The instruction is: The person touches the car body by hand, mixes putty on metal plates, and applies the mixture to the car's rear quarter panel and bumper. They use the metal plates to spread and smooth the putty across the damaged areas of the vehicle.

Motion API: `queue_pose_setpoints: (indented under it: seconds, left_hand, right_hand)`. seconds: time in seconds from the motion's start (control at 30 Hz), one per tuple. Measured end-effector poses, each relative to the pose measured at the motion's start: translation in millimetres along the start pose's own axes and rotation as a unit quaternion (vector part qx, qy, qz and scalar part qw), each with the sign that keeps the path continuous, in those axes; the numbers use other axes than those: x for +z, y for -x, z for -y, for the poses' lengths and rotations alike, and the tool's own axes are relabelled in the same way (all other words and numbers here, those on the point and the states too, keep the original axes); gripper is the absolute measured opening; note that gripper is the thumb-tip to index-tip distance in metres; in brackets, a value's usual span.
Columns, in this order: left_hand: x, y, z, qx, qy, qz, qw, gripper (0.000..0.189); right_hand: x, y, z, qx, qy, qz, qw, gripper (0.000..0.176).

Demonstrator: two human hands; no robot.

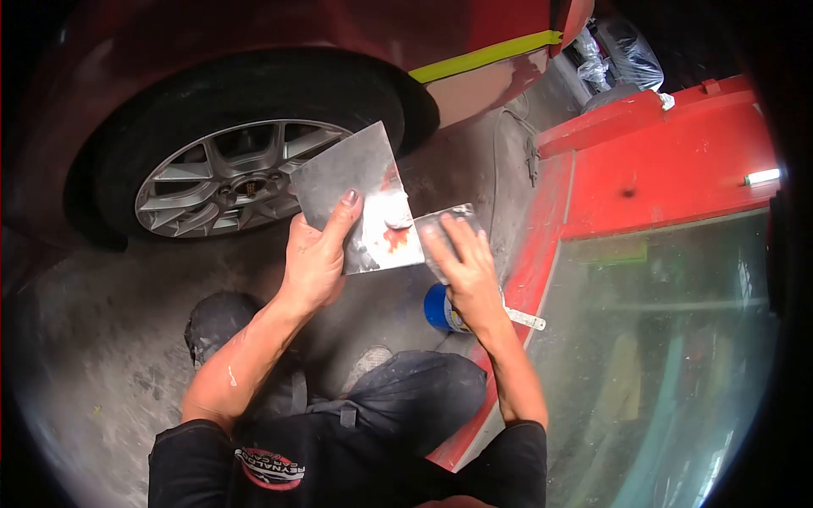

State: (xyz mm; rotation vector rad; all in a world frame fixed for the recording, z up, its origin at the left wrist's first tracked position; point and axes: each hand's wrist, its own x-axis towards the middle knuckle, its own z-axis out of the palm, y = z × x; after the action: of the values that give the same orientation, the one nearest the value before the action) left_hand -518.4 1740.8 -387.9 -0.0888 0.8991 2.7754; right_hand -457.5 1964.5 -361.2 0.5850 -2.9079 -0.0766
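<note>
My left hand (318, 261) grips a flat grey metal plate (334, 190), its thumb lying on top. On the plate's right side sits a whitish paste (396, 218) with reddish-orange streaks. My right hand (470, 275) is closed on a flat metal spreader (464, 213), fingers pressed along its upper face. The spreader's left edge meets or overlaps the plate's right edge. Below my right hand stands a blue can (438, 307), partly covered by my wrist. A whitish perforated stick (527, 319) juts out to the right of my forearm.
A dark red car's wheel (246, 182) is ahead, with yellow-green tape (483, 57) on the body panel beside it. To the right lies a red vehicle panel (669, 178) with a large glass pane (660, 339). Plastic-wrapped items (631, 55) stand behind. A hose (495, 161) crosses the concrete floor.
</note>
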Motion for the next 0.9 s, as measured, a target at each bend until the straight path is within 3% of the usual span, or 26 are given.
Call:
queue_pose_setpoints:
  seconds: [0.03,0.13,0.17,0.2,0.27,0.37,0.47,0.53,0.6,0.67,0.7,0.77,0.83,0.9]
  left_hand:
    - [-5,-4,3,0.006,-0.032,0.004,0.999,0.034]
    - [-18,-8,18,0.026,-0.117,-0.005,0.993,0.037]
    - [-14,-8,21,0.045,-0.143,-0.015,0.989,0.038]
    - [-14,-8,23,0.063,-0.17,-0.023,0.983,0.04]
    - [-18,-11,22,0.057,-0.18,-0.019,0.982,0.04]
    - [-14,-7,18,0.044,-0.212,-0.001,0.976,0.04]
    - [-10,-6,20,0.028,-0.255,-0.015,0.967,0.041]
    - [-12,-5,17,0.003,-0.267,0.025,0.963,0.041]
    - [-13,-7,18,-0.015,-0.246,0.029,0.969,0.041]
    - [-14,-7,20,-0.032,-0.257,0.029,0.965,0.041]
    - [-13,-9,21,-0.026,-0.247,0.037,0.968,0.04]
    - [-12,-8,23,-0.015,-0.224,0.043,0.973,0.038]
    - [-11,-12,29,-0.068,-0.116,0.031,0.99,0.036]
    - [-9,-13,33,-0.095,-0.044,0.01,0.994,0.034]
  right_hand:
    - [-9,0,2,0.036,-0.043,-0.036,0.998,0.06]
    - [-22,-12,26,0.026,-0.029,-0.136,0.99,0.069]
    - [-11,-12,37,-0.018,0.016,-0.091,0.996,0.064]
    - [-6,-8,48,0.001,-0.003,-0.043,0.999,0.058]
    - [-31,-14,44,-0.019,0.056,-0.04,0.997,0.054]
    - [-27,-18,39,0.014,0.031,-0.132,0.991,0.049]
    - [-20,-18,44,-0.036,0.08,-0.04,0.995,0.048]
    - [-39,-17,42,0.007,0.151,-0.11,0.982,0.045]
    - [-23,-15,37,0.013,0.065,-0.171,0.983,0.049]
    - [-11,-18,42,-0.03,-0.026,-0.06,0.997,0.051]
    - [-20,-16,38,-0.044,-0.013,-0.048,0.998,0.042]
    - [-29,-16,27,-0.016,-0.176,-0.101,0.979,0.051]
    - [-28,-18,26,0.018,-0.322,-0.151,0.934,0.068]
    - [-1,-12,21,0.031,-0.28,-0.121,0.952,0.07]
